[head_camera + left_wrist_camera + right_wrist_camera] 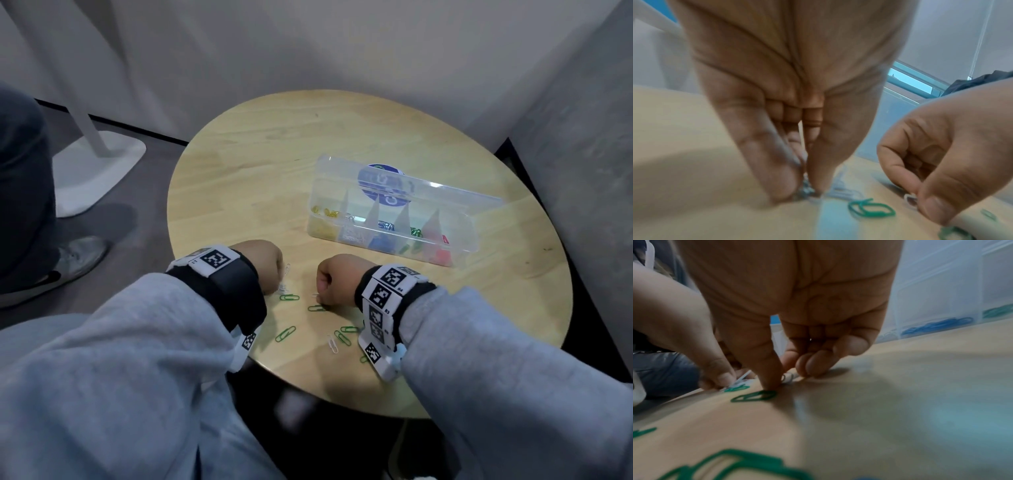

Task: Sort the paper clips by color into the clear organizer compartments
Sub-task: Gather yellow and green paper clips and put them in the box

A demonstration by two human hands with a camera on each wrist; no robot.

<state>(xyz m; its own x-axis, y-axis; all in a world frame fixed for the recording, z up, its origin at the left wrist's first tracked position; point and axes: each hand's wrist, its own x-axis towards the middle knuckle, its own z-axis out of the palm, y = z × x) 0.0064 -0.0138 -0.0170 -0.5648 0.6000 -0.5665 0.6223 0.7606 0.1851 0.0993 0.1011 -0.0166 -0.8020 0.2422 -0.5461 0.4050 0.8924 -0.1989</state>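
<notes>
My left hand (270, 284) is low on the round wooden table (257, 164), thumb and fingers pinching a small cluster of white paper clips (838, 191). My right hand (322, 298) is beside it, thumb and forefinger pinching one white paper clip (788, 378) against the wood. Several green paper clips (289, 297) lie scattered near both hands, and another white clip (332, 343) lies near the front edge. The clear organizer (455, 219) stands behind with its lid up. Its compartments hold yellow, white, blue (937, 325), green (999, 312) and red clips.
A grey wall (582, 154) rises close on the table's right. On the floor to the left stands a white stand base (96, 171), and a seated person's leg and shoe (68, 260). Bare wood lies between my hands and the organizer.
</notes>
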